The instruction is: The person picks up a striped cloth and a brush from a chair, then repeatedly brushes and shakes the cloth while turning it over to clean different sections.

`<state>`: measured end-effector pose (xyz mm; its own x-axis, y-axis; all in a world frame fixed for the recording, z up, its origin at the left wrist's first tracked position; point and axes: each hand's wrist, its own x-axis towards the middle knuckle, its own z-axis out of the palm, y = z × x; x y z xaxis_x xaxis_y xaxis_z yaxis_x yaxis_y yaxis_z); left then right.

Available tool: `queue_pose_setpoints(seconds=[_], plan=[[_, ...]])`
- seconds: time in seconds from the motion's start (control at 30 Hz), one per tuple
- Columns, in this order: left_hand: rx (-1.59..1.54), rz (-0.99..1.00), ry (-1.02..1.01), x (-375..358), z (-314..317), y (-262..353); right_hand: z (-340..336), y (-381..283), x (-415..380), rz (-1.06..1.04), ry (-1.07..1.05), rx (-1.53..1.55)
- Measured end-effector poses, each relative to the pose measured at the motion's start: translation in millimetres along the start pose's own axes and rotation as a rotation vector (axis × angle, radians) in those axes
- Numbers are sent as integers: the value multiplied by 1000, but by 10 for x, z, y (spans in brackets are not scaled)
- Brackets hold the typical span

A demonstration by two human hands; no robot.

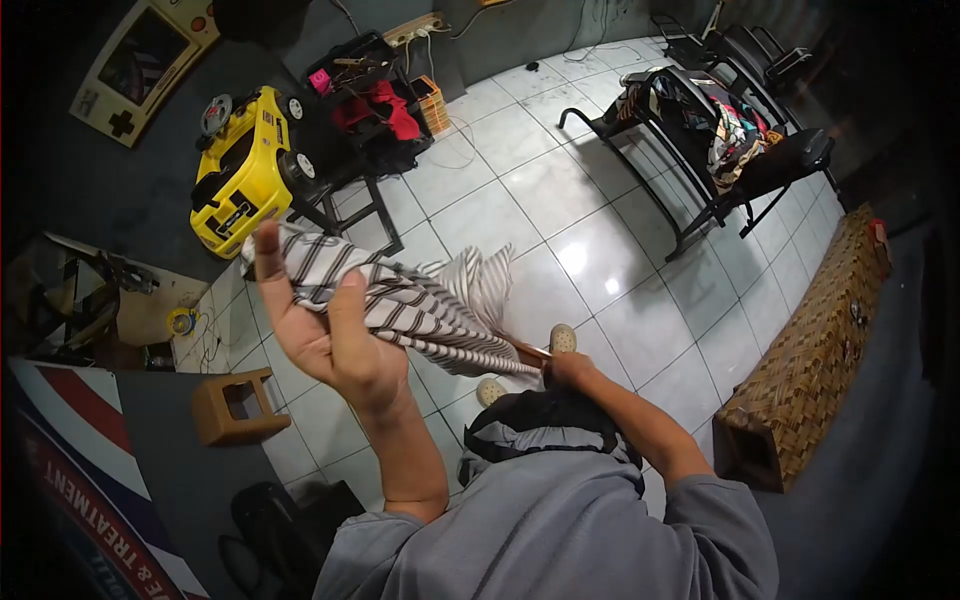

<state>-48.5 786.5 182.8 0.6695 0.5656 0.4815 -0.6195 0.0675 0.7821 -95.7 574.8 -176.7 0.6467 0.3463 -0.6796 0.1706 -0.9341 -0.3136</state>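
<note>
A striped white, grey and dark cloth (415,315) stretches diagonally in front of me, with a looser fold fanning out over the floor. At its upper left end is my raised left hand (325,335), the cloth lying between my thumb and my other fingers. One finger and the thumb point up; the cloth hides the rest. Low in front of my body, my right hand (572,370) is closed at the cloth's gathered end. A brown strip (530,353) shows beside that fist; I cannot make out what it is.
A yellow toy car (245,170) stands at the upper left. A brown stool (240,405) is below my left arm. Clothes lie on a black metal-framed chair (690,150) at the back right. A woven bench (800,360) runs along the right wall. White tiles (590,250) cover the floor.
</note>
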Motion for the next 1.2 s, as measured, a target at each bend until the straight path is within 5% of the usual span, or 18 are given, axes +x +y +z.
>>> queue_pose_setpoints(seconds=[0.07, 0.23, 0.3, 0.43, 0.53, 0.63, 0.7, 0.8, 0.83, 0.93, 0.97, 1.1, 1.2], plan=[[-54, 65, 74, 41, 1, 81, 423, 475, 66, 47, 90, -12], [119, 96, 88, 39, -85, -12, 72, 448, 35, 134, 194, 53], [163, 77, 61, -31, -118, -108, -502, 21, -147, 17, 448, 269], [227, 58, 16, -132, -55, -215, -1500, -975, -894, -361, 584, 829], [218, 24, 17, -131, 9, -289, -1483, -1328, -1058, -636, 764, 791], [300, 102, 72, -88, 43, -267, -899, -1160, -604, -633, 524, 665], [215, 22, 102, -72, -42, -251, -448, -744, -221, -516, 387, 279], [281, 62, 59, -24, -152, -207, 233, 96, 233, -132, 36, 19], [553, 121, -53, -14, -213, -171, 148, 146, 96, 30, 6, 14], [1019, 373, -312, 33, -284, -213, 234, 380, 81, 29, 203, 125], [942, 123, -288, -5, -243, -229, 32, 244, -24, 20, 244, 194], [1161, 37, -429, -43, -385, -503, -615, -436, -279, -243, 632, 607], [1287, -50, -490, -28, -444, -595, -1093, -1053, -783, -264, 530, 892]])
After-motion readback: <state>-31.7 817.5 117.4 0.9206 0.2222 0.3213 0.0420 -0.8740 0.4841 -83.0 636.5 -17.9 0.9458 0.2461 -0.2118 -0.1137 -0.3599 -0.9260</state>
